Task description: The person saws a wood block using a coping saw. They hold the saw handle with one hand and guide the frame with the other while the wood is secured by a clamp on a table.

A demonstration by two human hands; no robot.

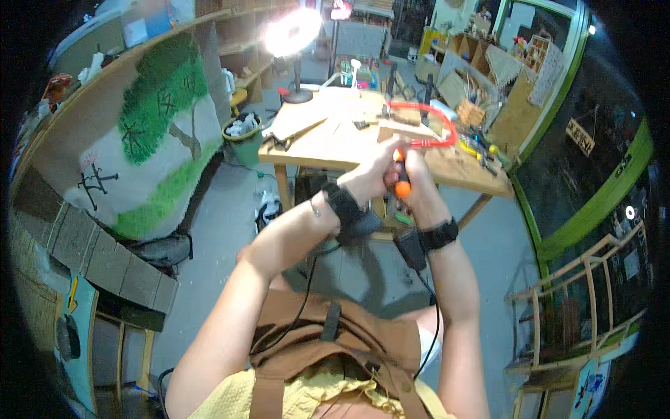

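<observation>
A coping saw with a red U-shaped frame [450, 126] reaches over the near right part of a wooden workbench [307, 155]. Its black and orange handle [403, 187] points back toward me. My left hand [375, 173] is closed around the handle from the left, and my right hand [419, 171] closes on it from the right, the two touching. Just beyond my hands a pale wooden piece [401, 129] lies at the bench's edge, inside the sweep of the frame. The saw blade is too blurred to make out.
A bright lamp [294, 33] stands on the bench's far left. Pliers and other hand tools [478, 148] lie along its right edge, and a clamp [280, 142] sits at the left corner. A green bin [243, 136] stands left of the bench; glass doors [586, 153] are at the right.
</observation>
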